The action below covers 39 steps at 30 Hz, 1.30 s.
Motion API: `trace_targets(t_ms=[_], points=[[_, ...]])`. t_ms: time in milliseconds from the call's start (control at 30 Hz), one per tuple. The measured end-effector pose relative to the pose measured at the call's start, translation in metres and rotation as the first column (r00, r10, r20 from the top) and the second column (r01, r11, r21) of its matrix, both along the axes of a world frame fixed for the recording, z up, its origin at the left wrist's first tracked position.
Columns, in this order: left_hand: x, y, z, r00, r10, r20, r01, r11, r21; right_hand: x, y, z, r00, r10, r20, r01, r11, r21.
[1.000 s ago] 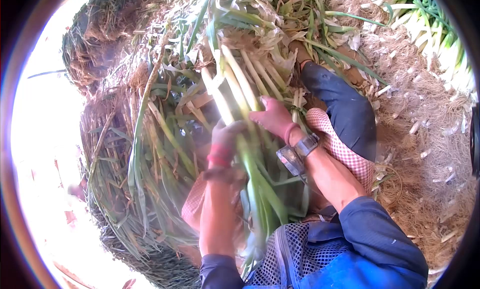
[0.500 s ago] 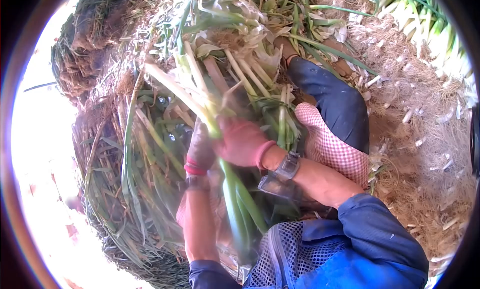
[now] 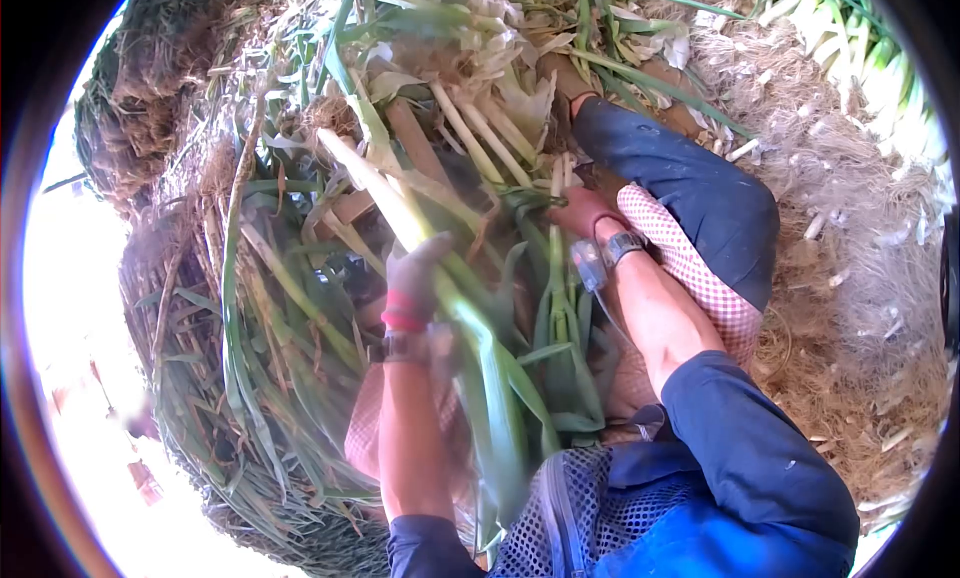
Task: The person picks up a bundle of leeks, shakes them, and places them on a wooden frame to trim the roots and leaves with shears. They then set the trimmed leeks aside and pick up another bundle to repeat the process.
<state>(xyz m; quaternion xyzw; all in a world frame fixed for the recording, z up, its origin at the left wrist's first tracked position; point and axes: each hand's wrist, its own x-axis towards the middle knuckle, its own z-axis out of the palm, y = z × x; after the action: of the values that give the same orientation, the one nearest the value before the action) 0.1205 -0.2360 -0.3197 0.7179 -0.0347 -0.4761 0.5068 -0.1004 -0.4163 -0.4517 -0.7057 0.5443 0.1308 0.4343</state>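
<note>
My left hand (image 3: 412, 280), in a reddish glove with a dark band at the wrist, is closed around a long green onion (image 3: 385, 196). The onion's white end points up and away, and its green leaves hang down toward my lap. My right hand (image 3: 585, 213), also gloved, reaches beside my bent knee. Its fingers appear wrapped round a few slimmer green onion stalks (image 3: 558, 278) that lie along my leg; the fingertips are partly hidden. Loose leaves and peeled skins (image 3: 500, 48) lie ahead of both hands.
A large heap of untrimmed green onions (image 3: 270, 378) lies on the left, with another bundle (image 3: 140, 108) behind it. Cut roots and stubs (image 3: 830, 278) cover the ground at right. Clean white-stemmed onions (image 3: 850, 48) are piled at upper right. My knee (image 3: 680, 198) is bent at right.
My right hand has left the onion held by the left hand and moved right, onto the slimmer stalks by my knee. My left hand still holds its onion, shifted slightly right.
</note>
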Motion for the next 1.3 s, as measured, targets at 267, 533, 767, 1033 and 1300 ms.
trace_targets(t_ms=[267,533,767,1033,1300], points=[[-0.001,0.000,0.007,1.000,0.001,-0.024,-0.002,0.999,-0.043,0.032,-0.122,0.094,0.633,-0.091,0.768,0.219,0.973,-0.065],[0.001,0.003,-0.002,1.000,-0.003,-0.007,0.003,0.998,-0.060,-0.004,-0.159,0.098,0.761,-0.466,0.452,0.624,0.717,-0.311],[0.001,0.002,-0.003,1.000,0.004,-0.011,-0.005,0.999,-0.034,0.012,-0.006,0.010,0.994,-0.104,-0.027,0.102,0.993,-0.055],[0.000,0.002,-0.006,0.999,-0.009,0.033,0.011,0.999,-0.039,-0.002,-0.002,-0.042,0.992,-0.127,-0.008,0.126,0.967,0.222],[0.000,0.002,-0.003,1.000,-0.009,0.005,0.009,0.999,-0.042,0.002,-0.022,-0.011,0.630,-0.598,0.496,0.241,0.757,0.607]])
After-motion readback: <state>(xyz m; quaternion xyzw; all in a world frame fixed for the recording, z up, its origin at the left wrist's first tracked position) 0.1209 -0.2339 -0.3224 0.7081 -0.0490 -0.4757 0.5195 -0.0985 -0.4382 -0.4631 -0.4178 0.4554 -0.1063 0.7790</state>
